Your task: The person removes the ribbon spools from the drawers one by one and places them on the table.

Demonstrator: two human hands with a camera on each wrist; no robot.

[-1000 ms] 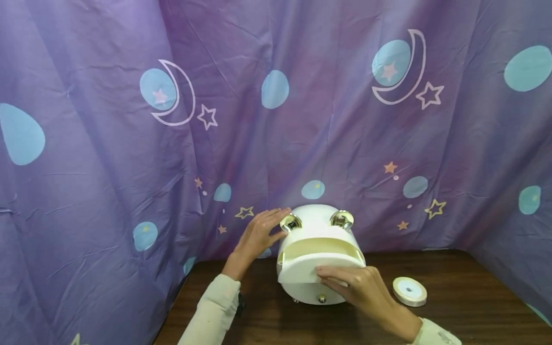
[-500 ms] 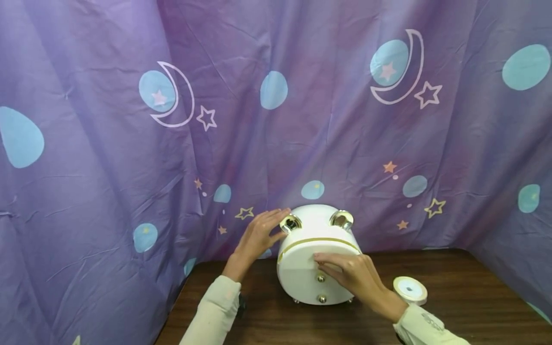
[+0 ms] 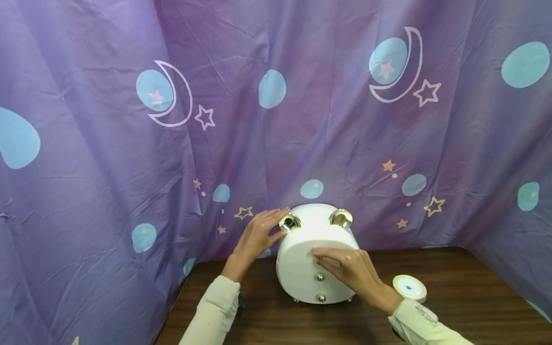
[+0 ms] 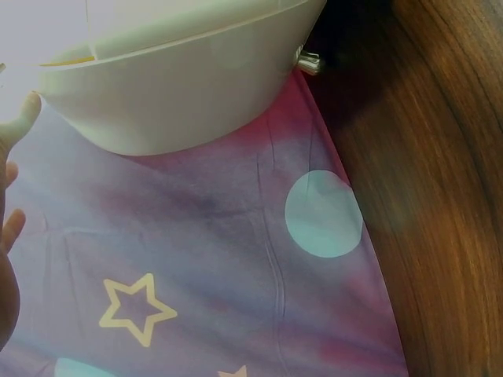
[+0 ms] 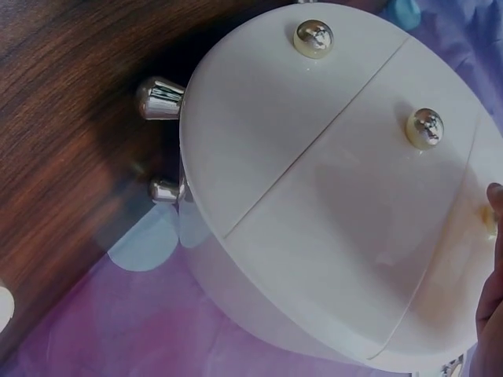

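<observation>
A white rounded drawer box (image 3: 295, 278) with small metallic feet stands on the table in the head view. My right hand (image 3: 355, 268) pinches the top drawer's knob (image 5: 489, 224), which the fingers partly hide. Two round golden knobs, the middle one (image 5: 425, 128) and the bottom one (image 5: 313, 38), show beneath it. All the drawer fronts sit flush. At the box's upper left, my left hand (image 3: 258, 235) rests with extended fingers beside a gold ring-shaped ornament (image 3: 296, 219). Its thumb (image 4: 27, 114) reaches the box's side in the left wrist view.
A flat white roll (image 3: 409, 287) lies on the dark wooden table (image 3: 465, 297), right of the box. A purple curtain (image 3: 237, 143) with moons and stars hangs close behind. A second gold ring ornament (image 3: 347, 215) tops the box's right side.
The top drawer, pulled out one second ago, has slid fully in with my right hand pushing away from me. My left hand stays at the left ornament.
</observation>
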